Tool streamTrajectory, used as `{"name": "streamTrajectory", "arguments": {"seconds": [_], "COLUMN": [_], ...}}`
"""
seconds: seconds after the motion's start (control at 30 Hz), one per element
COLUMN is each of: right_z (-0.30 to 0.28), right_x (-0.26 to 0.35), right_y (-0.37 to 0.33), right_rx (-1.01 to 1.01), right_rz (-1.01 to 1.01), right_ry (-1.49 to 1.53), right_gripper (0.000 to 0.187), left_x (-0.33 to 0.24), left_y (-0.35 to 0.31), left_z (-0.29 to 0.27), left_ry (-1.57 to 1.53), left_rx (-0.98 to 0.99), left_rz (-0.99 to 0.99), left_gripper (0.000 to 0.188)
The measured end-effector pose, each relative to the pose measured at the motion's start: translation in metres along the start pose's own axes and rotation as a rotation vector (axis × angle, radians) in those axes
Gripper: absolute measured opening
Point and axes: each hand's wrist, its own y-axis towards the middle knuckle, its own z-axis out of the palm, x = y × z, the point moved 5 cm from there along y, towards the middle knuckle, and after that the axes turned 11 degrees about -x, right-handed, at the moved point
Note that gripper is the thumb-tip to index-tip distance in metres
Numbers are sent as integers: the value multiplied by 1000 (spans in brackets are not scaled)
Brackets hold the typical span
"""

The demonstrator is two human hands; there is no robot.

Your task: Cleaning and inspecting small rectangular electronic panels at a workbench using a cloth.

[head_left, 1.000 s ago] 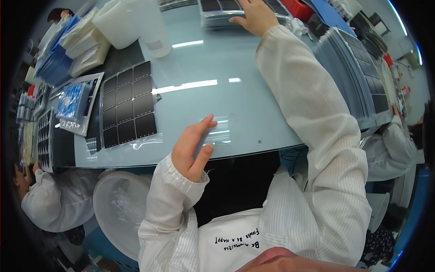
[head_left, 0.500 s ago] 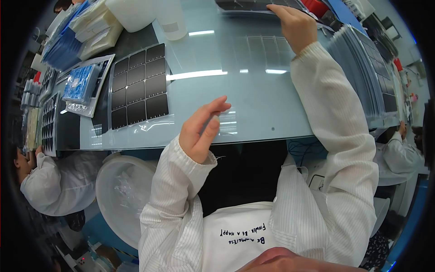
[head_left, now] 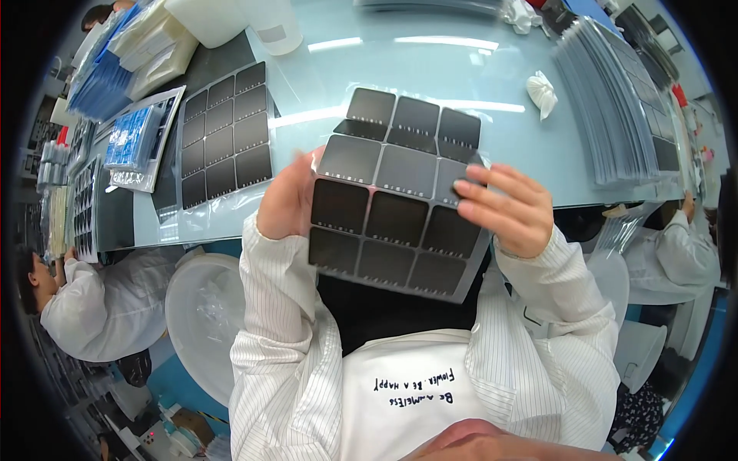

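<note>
A sheet of dark rectangular panels [head_left: 397, 217] in a grid on a clear, shiny backing is held up over the table's near edge. The upper part of this sheet bends back along a crease. My left hand [head_left: 286, 201] is closed on its left edge, with most fingers hidden behind it and somewhat blurred. On the right edge, the fingers of my right hand [head_left: 509, 206] are bent over the front face; the thumb is out of sight. A similar dark panel sheet [head_left: 228, 137] lies flat on the table to the left of my hands.
A tall stack of clear-edged sheets [head_left: 607, 115] stands at the right, near a crumpled white wad [head_left: 542, 94]. Blue packets [head_left: 132, 142] and bagged stacks [head_left: 150, 46] are at the left. Below the table sits a white bin [head_left: 204, 330]. Another person [head_left: 108, 311] works at the left.
My right hand has come back from the far side of the table, bringing a panel sheet toward me. My left hand, formerly free above the table, has taken the sheet's left edge.
</note>
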Motion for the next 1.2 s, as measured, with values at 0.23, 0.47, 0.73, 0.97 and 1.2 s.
{"name": "streamTrajectory", "arguments": {"seconds": [0.23,0.47,0.73,0.97,1.2], "right_z": [16,7,-7,-11,-19], "right_x": [-53,-55,-24,-15,-6], "right_y": [-67,-55,-43,-56,-54], "right_rx": [-358,-559,-674,-615,-701], "right_rz": [1258,1334,1159,1192,1206], "right_ry": [588,1009,527,568,500], "right_gripper": [36,30,15,17,15], "left_x": [2,4,11,7,2], "left_y": [-9,-11,-32,-58,-67], "left_z": [1,16,-1,28,44], "left_ry": [529,820,800,708,792], "left_rx": [-74,-5,-257,-412,-463], "left_rz": [218,343,524,701,837], "left_gripper": [70,76,32,35,37]}}
